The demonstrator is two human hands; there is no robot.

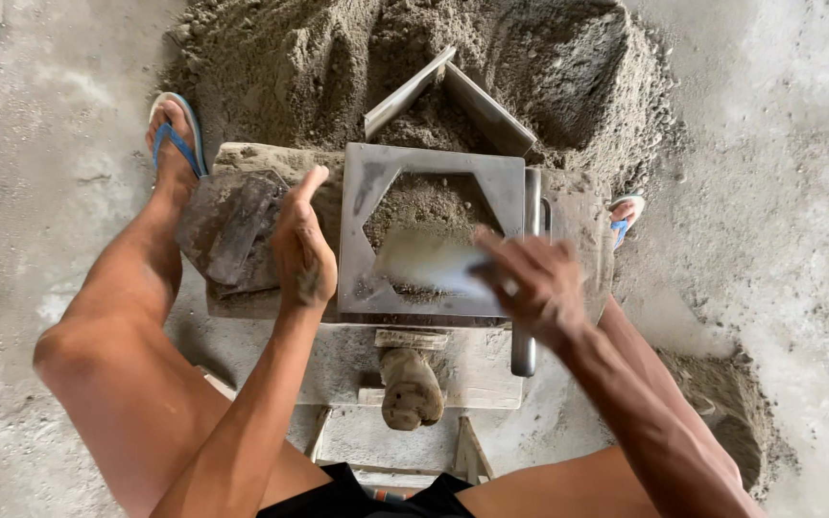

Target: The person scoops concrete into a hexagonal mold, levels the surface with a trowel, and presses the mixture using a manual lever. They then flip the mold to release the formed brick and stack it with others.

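1. Two hands work at a metal mould (pixel 434 163) filled with grey sand mix, set on a low bench (pixel 472 369) in front of a sand heap (pixel 338 58).
2. Right hand (pixel 530 278) is closed on a flat scraper (pixel 424 261), blurred, across the mould's opening.
3. Left hand (pixel 301 254) rests open, edge-down, beside the mould's left side.
4. Dark plates (pixel 227 225) lie left of it.
5. Blue sandals (pixel 177 129) flank the bench.

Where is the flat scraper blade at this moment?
In the head view, the scraper blade lies blurred across the sand-filled opening of the metal mould, held by the right hand; the left hand rests just left of the mould.
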